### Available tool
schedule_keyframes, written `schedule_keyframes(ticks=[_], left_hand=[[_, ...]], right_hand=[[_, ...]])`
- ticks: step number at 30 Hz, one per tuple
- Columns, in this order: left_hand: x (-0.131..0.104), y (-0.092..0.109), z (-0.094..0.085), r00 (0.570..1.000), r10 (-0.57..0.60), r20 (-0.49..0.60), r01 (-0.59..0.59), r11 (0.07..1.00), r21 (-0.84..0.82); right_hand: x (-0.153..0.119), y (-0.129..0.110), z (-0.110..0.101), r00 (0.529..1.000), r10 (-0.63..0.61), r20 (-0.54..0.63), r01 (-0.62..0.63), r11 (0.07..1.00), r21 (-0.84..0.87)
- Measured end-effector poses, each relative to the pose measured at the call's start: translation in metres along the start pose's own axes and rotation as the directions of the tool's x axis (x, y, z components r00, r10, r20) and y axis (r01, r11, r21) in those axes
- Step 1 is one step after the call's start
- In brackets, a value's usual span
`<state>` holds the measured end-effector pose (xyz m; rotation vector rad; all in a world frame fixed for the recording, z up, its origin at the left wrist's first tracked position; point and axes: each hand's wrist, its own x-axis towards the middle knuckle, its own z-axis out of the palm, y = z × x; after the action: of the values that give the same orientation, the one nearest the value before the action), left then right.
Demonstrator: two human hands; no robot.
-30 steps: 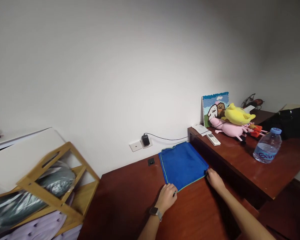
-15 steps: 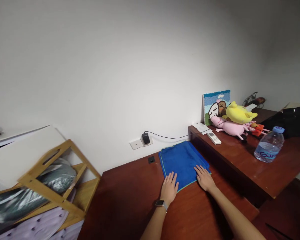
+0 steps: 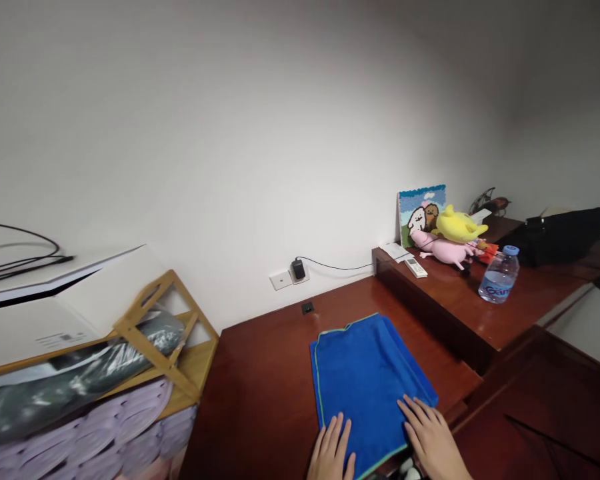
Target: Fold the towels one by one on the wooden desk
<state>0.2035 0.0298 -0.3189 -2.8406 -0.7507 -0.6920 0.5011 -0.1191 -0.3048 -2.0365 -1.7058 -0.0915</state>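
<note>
A blue cloth (image 3: 363, 383) with a green edge lies flat and folded on the reddish-brown desk (image 3: 260, 373). My left hand (image 3: 331, 450) rests on its near left corner, fingers spread. On the near right part of the cloth lies my right hand (image 3: 430, 433), its fingers stretched out and the palm down. Neither hand is wrapped round anything. Below the cloth's near edge, between my hands, some small dark and white things show at the frame's bottom; I cannot make out what they are.
On the raised desk at the right are a water bottle (image 3: 500, 275), a white remote (image 3: 416, 268), plush toys (image 3: 447, 251), a picture (image 3: 421, 212) and a black bag (image 3: 565, 233). A wooden rack (image 3: 195, 367) stands left. A plugged adapter (image 3: 298, 269) trails a cable.
The blue cloth has slid toward me, away from the wall, with both hands on it. The view has shifted, and more of the rack and the white box at the left shows.
</note>
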Motion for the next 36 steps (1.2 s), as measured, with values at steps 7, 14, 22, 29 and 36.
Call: schedule_keyframes(ticks=[7, 14, 22, 29, 36], left_hand=[[-0.024, 0.017, -0.032, 0.998, 0.031, 0.056, -0.032, 0.999, 0.034], [-0.016, 0.039, -0.048, 0.999, -0.044, 0.032, 0.042, 0.996, 0.079], [-0.03, 0.045, -0.069, 0.994, -0.001, -0.112, 0.004, 1.0, 0.028], [0.017, 0.036, -0.152, 0.987, 0.008, -0.161, -0.036, 0.985, -0.172], [0.073, 0.05, -0.237, 0.979, 0.044, -0.198, -0.117, 0.919, -0.377]], right_hand=[[-0.026, -0.002, -0.026, 0.992, 0.107, 0.074, -0.107, 0.994, 0.002], [-0.025, 0.022, -0.029, 0.986, -0.085, 0.145, 0.092, 0.995, -0.041], [-0.049, 0.001, -0.046, 0.96, -0.223, -0.171, 0.194, 0.966, -0.17], [-0.032, -0.02, -0.126, 0.903, -0.33, -0.275, 0.283, 0.939, -0.195], [-0.018, -0.04, -0.212, 0.99, -0.123, -0.075, 0.125, 0.992, 0.025]])
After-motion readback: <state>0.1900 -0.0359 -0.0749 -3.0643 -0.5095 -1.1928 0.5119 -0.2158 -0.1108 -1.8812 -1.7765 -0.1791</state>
